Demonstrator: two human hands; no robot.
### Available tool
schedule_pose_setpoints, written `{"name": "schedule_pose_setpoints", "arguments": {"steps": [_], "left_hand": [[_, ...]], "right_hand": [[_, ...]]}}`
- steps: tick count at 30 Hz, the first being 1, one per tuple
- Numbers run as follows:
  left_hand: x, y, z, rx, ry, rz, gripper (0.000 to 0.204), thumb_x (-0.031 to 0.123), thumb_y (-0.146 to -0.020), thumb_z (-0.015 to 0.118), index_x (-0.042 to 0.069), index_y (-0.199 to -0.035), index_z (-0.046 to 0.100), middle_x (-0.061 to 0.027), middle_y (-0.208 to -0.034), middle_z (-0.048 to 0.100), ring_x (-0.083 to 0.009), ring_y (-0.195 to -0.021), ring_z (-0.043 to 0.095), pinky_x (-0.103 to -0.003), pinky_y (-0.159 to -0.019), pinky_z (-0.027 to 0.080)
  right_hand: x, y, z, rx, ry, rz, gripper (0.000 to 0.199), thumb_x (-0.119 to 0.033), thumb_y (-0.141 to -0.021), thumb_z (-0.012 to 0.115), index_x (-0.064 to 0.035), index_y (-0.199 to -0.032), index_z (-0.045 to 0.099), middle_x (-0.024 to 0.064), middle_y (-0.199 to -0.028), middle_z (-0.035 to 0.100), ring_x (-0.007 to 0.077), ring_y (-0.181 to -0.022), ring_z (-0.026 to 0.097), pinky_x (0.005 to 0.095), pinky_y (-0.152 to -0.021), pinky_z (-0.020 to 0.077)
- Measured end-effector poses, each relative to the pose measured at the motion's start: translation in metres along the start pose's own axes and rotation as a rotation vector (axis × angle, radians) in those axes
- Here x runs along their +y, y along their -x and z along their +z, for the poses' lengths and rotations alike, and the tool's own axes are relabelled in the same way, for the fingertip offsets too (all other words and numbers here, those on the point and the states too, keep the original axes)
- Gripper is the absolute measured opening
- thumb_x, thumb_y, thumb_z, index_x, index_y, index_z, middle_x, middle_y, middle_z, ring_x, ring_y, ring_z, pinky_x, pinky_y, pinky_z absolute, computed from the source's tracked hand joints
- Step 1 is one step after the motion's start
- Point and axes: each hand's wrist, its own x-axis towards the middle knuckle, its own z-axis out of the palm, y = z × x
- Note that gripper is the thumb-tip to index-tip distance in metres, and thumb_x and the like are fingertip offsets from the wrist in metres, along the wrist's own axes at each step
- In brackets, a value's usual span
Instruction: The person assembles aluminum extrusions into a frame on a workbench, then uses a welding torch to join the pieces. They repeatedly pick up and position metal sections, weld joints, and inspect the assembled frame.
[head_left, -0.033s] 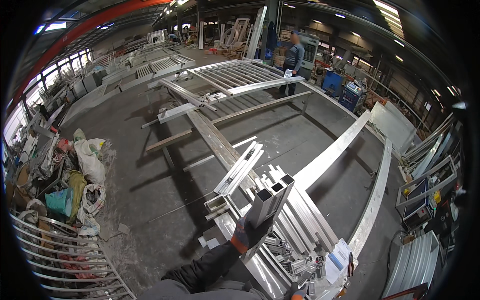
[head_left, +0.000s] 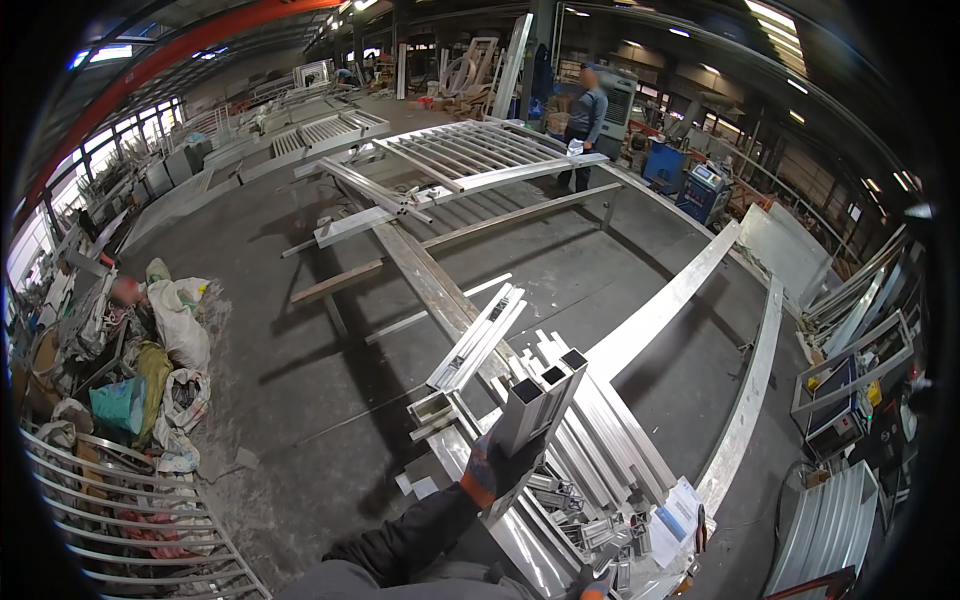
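Note:
My left hand (head_left: 503,462), in a dark glove with an orange cuff, is wrapped around a bundle of silver rectangular aluminium tubes (head_left: 545,400). The tubes stand tilted up, their dark hollow ends facing away from me. At the lower edge my right hand (head_left: 596,582), gloved too, is only partly in view beside a pile of small metal brackets (head_left: 612,535); its fingers cannot be made out clearly. Long aluminium profiles (head_left: 610,440) lie side by side just right of the held tubes. A paper sheet (head_left: 677,522) rests by the brackets.
More short profiles (head_left: 480,340) lie across a long beam (head_left: 425,265) ahead. A slatted metal frame (head_left: 475,155) rests farther off, with a person (head_left: 588,120) standing behind it. Sacks and scrap (head_left: 180,325) are heaped at left. A wide flat bar (head_left: 665,300) runs away to the right.

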Motion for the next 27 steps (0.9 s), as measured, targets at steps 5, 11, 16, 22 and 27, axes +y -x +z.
{"name": "schedule_pose_setpoints", "arguments": {"steps": [5, 11, 16, 22, 27], "left_hand": [[0.021, 0.0, 0.004, -0.014, -0.146, -0.076, 0.036, 0.018, -0.097, 0.079, 0.001, -0.127, 0.068, -0.0118, -0.108, 0.077, -0.0187, -0.096, 0.074, -0.035, -0.083, 0.062], [0.02, -0.001, 0.012, -0.026, -0.093, -0.098, 0.036, 0.014, -0.095, 0.081, 0.001, -0.127, 0.068, -0.011, -0.11, 0.077, -0.0184, -0.099, 0.074, -0.033, -0.085, 0.061], [0.016, 0.0, 0.01, -0.037, -0.19, 0.006, 0.04, 0.02, -0.096, 0.08, 0.004, -0.13, 0.067, -0.0128, -0.109, 0.077, -0.0206, -0.098, 0.075, -0.035, -0.084, 0.061], [0.017, -0.002, -0.005, -0.047, -0.162, -0.011, 0.044, 0.022, -0.096, 0.081, 0.002, -0.132, 0.066, -0.0128, -0.112, 0.077, -0.023, -0.099, 0.075, -0.036, -0.085, 0.061], [0.002, -0.015, -0.046, -0.039, 0.235, -0.077, 0.021, 0.014, -0.101, 0.071, -0.003, -0.112, 0.071, -0.0086, -0.092, 0.073, -0.0194, -0.076, 0.068, -0.034, -0.066, 0.055]], "right_hand": [[0.013, -0.001, 0.01, -0.008, -0.023, 0.037, 0.054, -0.029, -0.094, 0.075, -0.0002, -0.137, 0.057, 0.0205, -0.103, 0.073, 0.035, -0.083, 0.072, 0.049, -0.078, 0.0571], [0.025, -0.001, 0.018, -0.012, -0.046, 0.064, 0.056, -0.029, -0.094, 0.076, -0.0004, -0.138, 0.057, 0.0208, -0.103, 0.073, 0.035, -0.083, 0.073, 0.0481, -0.077, 0.0574], [0.044, -0.002, 0.022, -0.017, -0.063, 0.071, 0.057, -0.03, -0.093, 0.077, -0.0006, -0.138, 0.057, 0.021, -0.103, 0.074, 0.035, -0.083, 0.073, 0.0473, -0.076, 0.0575], [0.083, -0.007, 0.037, -0.015, -0.13, 0.104, 0.059, -0.03, -0.093, 0.078, -0.0008, -0.139, 0.056, 0.0213, -0.104, 0.074, 0.0351, -0.084, 0.074, 0.0463, -0.075, 0.0578], [0.073, 0.026, 0.042, 0.243, 0.086, -0.351, 0.053, -0.032, -0.091, 0.081, -0.006, -0.132, 0.06, 0.0091, -0.079, 0.064, 0.0217, -0.056, 0.061, 0.0409, -0.05, 0.0493]]}}
